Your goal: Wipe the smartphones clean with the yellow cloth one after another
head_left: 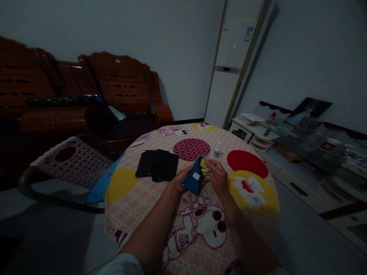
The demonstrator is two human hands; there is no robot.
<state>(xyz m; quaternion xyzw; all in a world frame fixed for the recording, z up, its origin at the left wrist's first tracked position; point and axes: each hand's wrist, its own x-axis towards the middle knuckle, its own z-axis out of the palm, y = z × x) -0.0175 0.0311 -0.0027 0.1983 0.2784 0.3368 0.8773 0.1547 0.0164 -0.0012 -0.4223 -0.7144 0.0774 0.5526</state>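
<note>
Fingers of the L hand [180, 180] grip a flat, glossy blue, phone-shaped slab [192, 184] w/ a white label, tilted above the round, pink-patterned, cloth-covered bench [134, 208]; R hand [219, 178] pinches a crumpled yellow patterned cloth [205, 170] at its upper right edge. Main risk, I'd say: slick surface + one-handed hold, so pressing hard cd slip it loose. If I swing R wide, I cd tip the small white plastic bottle [217, 150] just beyond.
</note>
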